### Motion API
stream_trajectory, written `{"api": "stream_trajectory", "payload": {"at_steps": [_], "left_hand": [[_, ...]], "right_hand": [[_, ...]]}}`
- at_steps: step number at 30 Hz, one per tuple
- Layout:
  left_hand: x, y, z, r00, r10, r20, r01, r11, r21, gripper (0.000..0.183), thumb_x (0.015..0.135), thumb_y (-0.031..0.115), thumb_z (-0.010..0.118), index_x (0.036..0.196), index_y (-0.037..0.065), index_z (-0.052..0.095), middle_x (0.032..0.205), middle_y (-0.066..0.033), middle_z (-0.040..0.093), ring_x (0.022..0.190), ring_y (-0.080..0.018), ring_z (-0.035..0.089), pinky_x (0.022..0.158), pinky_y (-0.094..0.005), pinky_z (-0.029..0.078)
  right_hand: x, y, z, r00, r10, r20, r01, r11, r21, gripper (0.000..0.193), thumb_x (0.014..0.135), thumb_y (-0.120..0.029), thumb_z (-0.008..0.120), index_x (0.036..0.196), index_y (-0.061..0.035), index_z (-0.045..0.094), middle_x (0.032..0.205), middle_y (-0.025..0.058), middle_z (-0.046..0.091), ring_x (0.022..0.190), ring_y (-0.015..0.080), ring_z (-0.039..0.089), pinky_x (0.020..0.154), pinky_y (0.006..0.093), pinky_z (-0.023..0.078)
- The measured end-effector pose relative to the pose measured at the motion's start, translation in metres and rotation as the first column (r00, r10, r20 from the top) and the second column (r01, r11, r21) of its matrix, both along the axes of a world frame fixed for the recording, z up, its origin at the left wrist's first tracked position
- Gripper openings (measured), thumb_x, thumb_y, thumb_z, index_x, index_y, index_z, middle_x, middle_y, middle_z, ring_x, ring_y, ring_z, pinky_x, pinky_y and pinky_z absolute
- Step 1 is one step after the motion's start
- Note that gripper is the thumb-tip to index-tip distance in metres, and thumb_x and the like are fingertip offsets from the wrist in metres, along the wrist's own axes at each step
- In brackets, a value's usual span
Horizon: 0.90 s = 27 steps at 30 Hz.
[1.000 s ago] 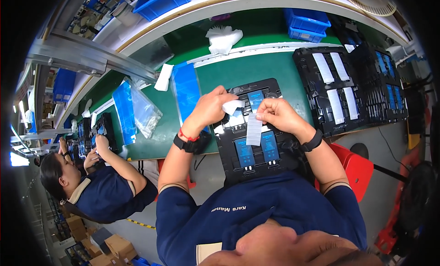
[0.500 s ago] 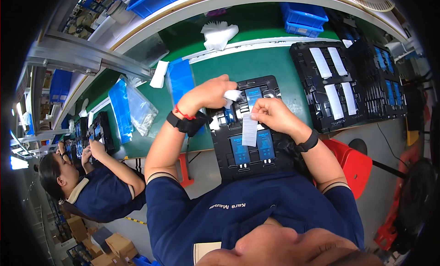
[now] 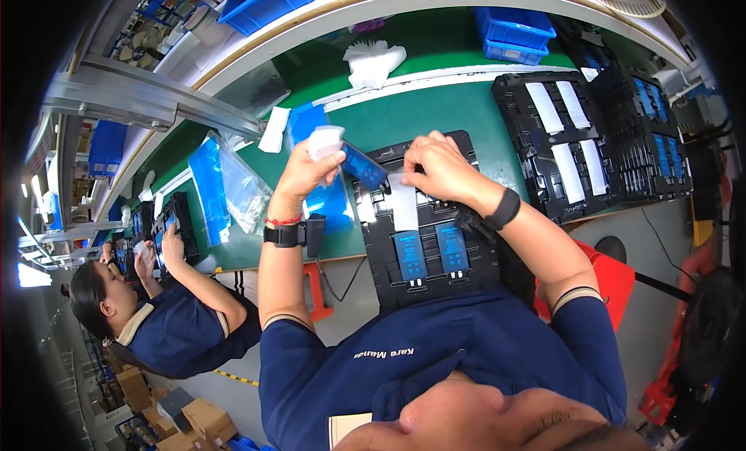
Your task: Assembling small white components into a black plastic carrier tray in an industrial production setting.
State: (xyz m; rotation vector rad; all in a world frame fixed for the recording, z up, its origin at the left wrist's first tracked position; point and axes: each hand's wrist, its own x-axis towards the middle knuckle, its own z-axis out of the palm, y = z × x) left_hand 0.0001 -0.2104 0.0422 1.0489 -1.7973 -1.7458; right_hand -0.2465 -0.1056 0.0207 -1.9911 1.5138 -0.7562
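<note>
My left hand (image 3: 305, 171) is closed on a flat blue-and-black battery (image 3: 362, 165), lifted and tilted above the left side of a black plastic tray (image 3: 374, 284). A crumpled white wipe (image 3: 325, 141) is also in that hand. Over the tray's middle, my right hand (image 3: 441, 169) pinches the upper end of a white paper strip (image 3: 403, 208), which hangs close to the battery's lower end. In the tray's near compartments lie a left battery (image 3: 409, 256) and a right battery (image 3: 451, 249). My right hand hides much of the tray's far right compartment.
To the right stand black trays (image 3: 548, 206) with white strips and blue batteries. Blue film (image 3: 311, 159) and clear plastic bags (image 3: 247, 190) lie to the left. White tissues (image 3: 373, 64) and blue bins (image 3: 513, 31) are at the back. A co-worker (image 3: 179, 315) sits at left.
My left hand has moved left and turned, now holding a battery raised out of the tray along with the white wipe. My right hand has shifted slightly left and farther away with the strip.
</note>
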Motion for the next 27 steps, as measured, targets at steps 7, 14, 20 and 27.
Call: {"api": "stream_trajectory", "payload": {"at_steps": [7,14,20,27], "left_hand": [[-0.025,0.027,-0.006,0.993,0.050,-0.111,-0.045,0.998,0.041,0.018,0.085,0.002,0.061,0.103,-0.001,0.062,0.071,-0.0019,0.058,0.056,-0.0079,0.052,0.050,-0.0235,0.044],[-0.042,0.037,-0.007,1.000,-0.020,0.003,0.020,1.000,0.012,0.009,0.085,0.002,0.061,0.094,0.001,0.061,0.067,0.0012,0.057,0.054,-0.0048,0.050,0.048,-0.0207,0.042],[-0.046,0.036,-0.013,0.993,-0.069,0.100,0.069,0.998,0.002,0.010,0.085,0.005,0.063,0.094,0.002,0.060,0.064,0.0016,0.055,0.052,-0.0052,0.049,0.047,-0.0213,0.040],[-0.050,0.040,-0.015,0.990,-0.026,0.137,0.027,1.000,-0.010,0.008,0.085,0.005,0.062,0.091,0.002,0.057,0.062,0.0015,0.053,0.052,-0.0055,0.049,0.047,-0.0215,0.041]], "right_hand": [[0.009,-0.021,-0.018,1.000,-0.027,0.006,0.027,1.000,-0.014,0.015,0.068,-0.024,0.075,0.071,-0.0124,0.067,0.095,0.0032,0.052,0.099,0.0251,0.043,0.088,0.0379,0.030],[0.009,-0.022,-0.023,1.000,-0.026,-0.006,0.026,0.998,-0.065,0.006,0.067,-0.015,0.071,0.072,-0.0134,0.067,0.094,0.0030,0.051,0.098,0.0251,0.043,0.087,0.0375,0.031],[0.008,-0.022,-0.025,0.999,-0.046,0.006,0.046,0.996,-0.082,0.009,0.066,-0.011,0.070,0.074,-0.0121,0.067,0.094,0.0036,0.051,0.097,0.0248,0.045,0.084,0.0374,0.032],[0.012,-0.024,-0.029,0.997,-0.073,-0.015,0.072,0.994,-0.079,0.012,0.065,-0.009,0.069,0.077,-0.0105,0.067,0.095,0.0038,0.052,0.098,0.0242,0.046,0.082,0.0369,0.032]]}}
